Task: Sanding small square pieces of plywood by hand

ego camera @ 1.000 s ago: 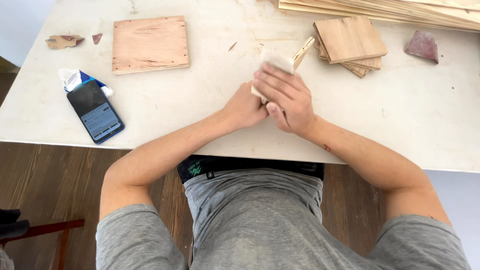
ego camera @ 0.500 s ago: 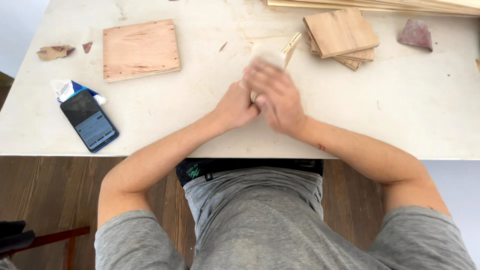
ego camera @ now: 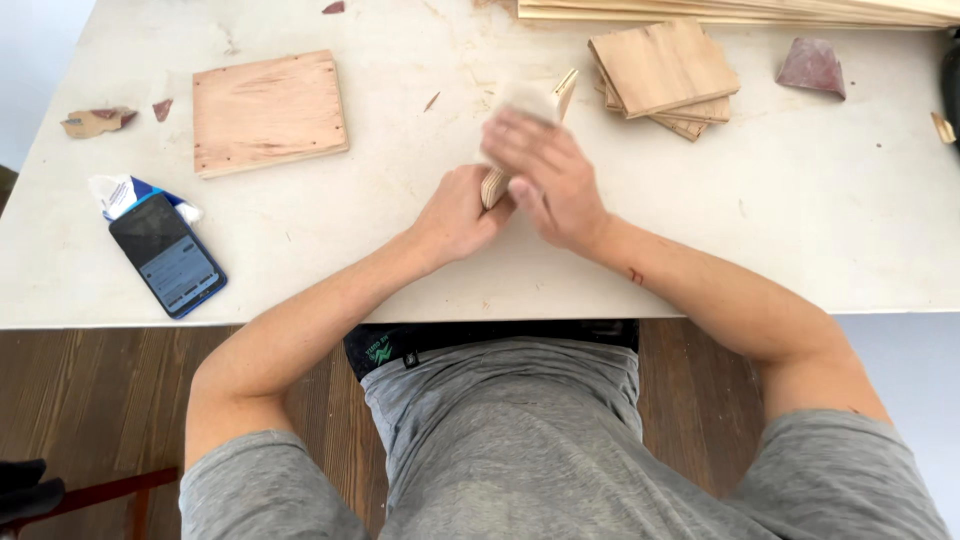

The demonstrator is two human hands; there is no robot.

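Clearly you have a small plywood block (ego camera: 528, 140) stood on edge at mid-table, both hands on it.

Your left hand (ego camera: 458, 213) is closed around the block's near end, and your right hand (ego camera: 548, 175), blurred, lies curled over its top with what looks like a pale sheet under the fingers. Judge the block light, stiff and a little splintery at the corners, so grip it low on the flat faces. To your right sits a stack of wooden squares (ego camera: 665, 75), close by; a larger wooden board (ego camera: 268, 112) and a phone (ego camera: 167, 254) lie well apart on your left. The table (ego camera: 820, 220) edge runs just beneath your wrists.
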